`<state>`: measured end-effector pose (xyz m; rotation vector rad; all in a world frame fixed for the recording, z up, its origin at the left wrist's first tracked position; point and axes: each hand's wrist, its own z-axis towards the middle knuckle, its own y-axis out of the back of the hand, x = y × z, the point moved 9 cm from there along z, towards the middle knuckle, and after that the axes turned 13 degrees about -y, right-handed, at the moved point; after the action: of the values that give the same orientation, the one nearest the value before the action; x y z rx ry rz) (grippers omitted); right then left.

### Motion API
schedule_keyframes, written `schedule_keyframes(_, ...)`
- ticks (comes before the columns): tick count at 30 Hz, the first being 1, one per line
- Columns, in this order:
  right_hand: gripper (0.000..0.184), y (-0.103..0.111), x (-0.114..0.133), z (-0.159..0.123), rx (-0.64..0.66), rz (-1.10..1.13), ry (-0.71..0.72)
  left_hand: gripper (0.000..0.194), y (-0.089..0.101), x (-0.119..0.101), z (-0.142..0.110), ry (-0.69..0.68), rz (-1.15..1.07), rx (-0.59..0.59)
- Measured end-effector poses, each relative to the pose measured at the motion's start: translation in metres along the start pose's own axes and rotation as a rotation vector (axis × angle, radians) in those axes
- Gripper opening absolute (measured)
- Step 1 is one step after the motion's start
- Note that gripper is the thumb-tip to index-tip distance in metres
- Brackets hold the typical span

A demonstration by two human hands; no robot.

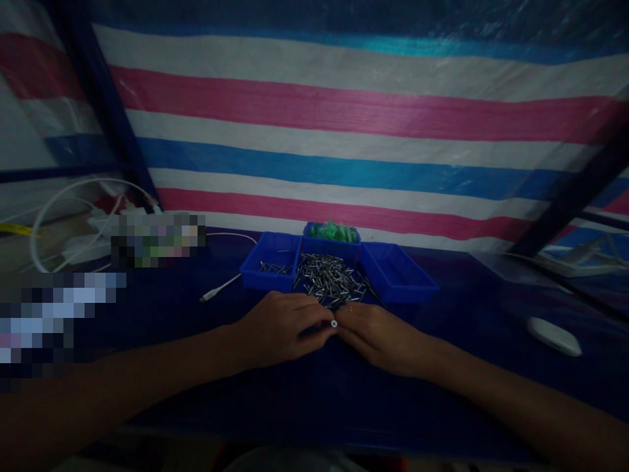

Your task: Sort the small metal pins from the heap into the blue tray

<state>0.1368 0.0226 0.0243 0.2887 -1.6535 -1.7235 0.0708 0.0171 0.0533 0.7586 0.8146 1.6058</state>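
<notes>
My left hand [282,328] and my right hand [378,337] rest on a dark blue table, fingertips meeting just in front of a loose pile of small metal screws [330,278]. Between the fingertips of both hands sits one small screw [334,323], its round head showing; my left fingers are curled in a pinch round it. My right fingers are closed together beside it. Behind the pile stand three blue trays: the left tray [270,262] holds a few screws, the back tray [331,237] holds green plastic pieces, the right tray [398,272] looks bare.
A white cable with a plug [216,292] lies left of the trays. White cords and a power strip [88,229] sit at the far left. A white oval object [554,335] lies at the right. A striped tarp [344,118] hangs behind the table.
</notes>
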Motion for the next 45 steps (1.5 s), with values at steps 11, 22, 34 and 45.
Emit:
schedule_keyframes(11,0.025,0.014,-0.003,-0.002,-0.129,-0.065,-0.015,0.003,-0.022,0.022,-0.011,0.231,-0.169,0.196)
schedule_keyframes(22,0.020,0.013,0.005,-0.005,-0.106,-0.021,0.058,0.008,-0.040,0.014,-0.011,0.231,-0.290,0.316)
schedule_keyframes(34,0.018,0.014,-0.013,0.000,-0.058,-0.022,-0.068,0.010,-0.025,0.029,-0.015,0.294,-0.191,0.160)
schedule_keyframes(45,0.018,-0.001,-0.003,0.002,-0.011,0.011,-0.002,0.017,-0.014,0.014,-0.006,0.129,-0.278,0.066)
